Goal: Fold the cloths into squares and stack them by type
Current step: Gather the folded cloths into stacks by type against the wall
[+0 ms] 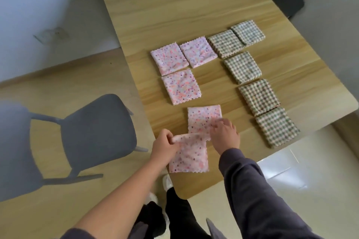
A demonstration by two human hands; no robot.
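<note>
Folded pink speckled cloths lie on the wooden table: two at the back, one in the middle, one nearer. My left hand pinches the upper left corner of the nearest pink cloth, which lies at the table's front edge. My right hand grips that cloth's upper right corner, lying over the lower edge of the cloth behind it. Several folded green checked cloths form a line down the right side.
A grey chair stands left of the table on the wooden floor. A dark chair is at the far right corner. My legs and white shoes are below the table's near edge.
</note>
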